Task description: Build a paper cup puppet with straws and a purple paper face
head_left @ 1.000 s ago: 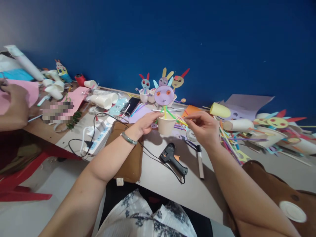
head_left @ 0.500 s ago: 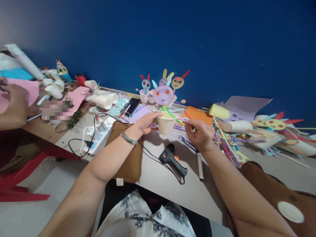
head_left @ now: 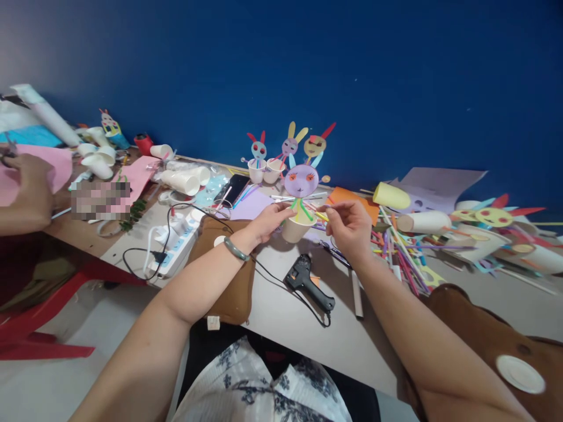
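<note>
A paper cup (head_left: 292, 231) is held up over the table in my left hand (head_left: 270, 221), its fingers closed round the cup's left side. From the cup rises a purple round paper rabbit face (head_left: 301, 180) with orange eyes and pale blue ears, on green and yellow stems. At the cup's right, my right hand (head_left: 349, 225) pinches the end of a thin yellow stick (head_left: 322, 216). Below the cup lies a black glue gun (head_left: 309, 282) on the table. Behind it stand more paper cups (head_left: 257, 171) with rabbit faces.
A power strip (head_left: 178, 246) with cables and a brown pouch (head_left: 224, 281) lie to the left. At the right are coloured sticks (head_left: 404, 258), a yellow cup (head_left: 391, 196) and more rabbit cups. Another person's hand (head_left: 33, 181) is at pink paper on the far left.
The cup with the purple face has tipped toward me and come lower, so its opening shows. My right hand has shifted slightly up and left. The rabbit cups behind show more fully.
</note>
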A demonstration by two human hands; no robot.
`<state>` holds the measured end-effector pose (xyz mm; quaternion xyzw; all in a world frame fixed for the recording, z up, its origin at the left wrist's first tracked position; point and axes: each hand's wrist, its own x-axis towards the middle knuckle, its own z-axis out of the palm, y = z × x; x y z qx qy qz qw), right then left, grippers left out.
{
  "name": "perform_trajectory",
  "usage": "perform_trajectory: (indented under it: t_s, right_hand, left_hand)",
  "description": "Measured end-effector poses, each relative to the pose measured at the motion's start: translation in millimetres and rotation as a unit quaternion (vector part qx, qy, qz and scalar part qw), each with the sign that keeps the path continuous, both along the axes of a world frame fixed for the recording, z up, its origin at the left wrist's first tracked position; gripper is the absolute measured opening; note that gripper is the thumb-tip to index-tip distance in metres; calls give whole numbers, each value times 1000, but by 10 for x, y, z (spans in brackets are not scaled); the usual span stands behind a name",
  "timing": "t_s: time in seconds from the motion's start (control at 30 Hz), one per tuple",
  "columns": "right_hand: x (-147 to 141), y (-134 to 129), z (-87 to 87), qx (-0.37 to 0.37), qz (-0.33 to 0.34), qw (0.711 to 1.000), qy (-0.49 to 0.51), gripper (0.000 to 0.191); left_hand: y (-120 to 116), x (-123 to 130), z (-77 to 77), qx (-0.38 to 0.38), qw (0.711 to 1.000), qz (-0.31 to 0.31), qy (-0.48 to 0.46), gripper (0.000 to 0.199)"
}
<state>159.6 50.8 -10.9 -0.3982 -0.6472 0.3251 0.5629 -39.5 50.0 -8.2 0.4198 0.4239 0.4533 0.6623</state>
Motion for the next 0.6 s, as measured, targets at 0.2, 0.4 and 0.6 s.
perform_trajectory:
  t_s: [0.2, 0.4, 0.6]
  right_hand:
    - [6, -15, -120, 53, 33, 991, -120, 22]
    - [22, -3, -197, 115, 44, 975, -185, 16]
    - [-4, 5, -224, 151, 63, 960, -226, 4]
  left_hand:
    - [7, 15, -5, -12, 1000, 11, -1, 33]
    - [12, 18, 15, -8, 1000, -4, -24, 43]
    - [33, -34, 7, 2, 1000, 4, -9, 45]
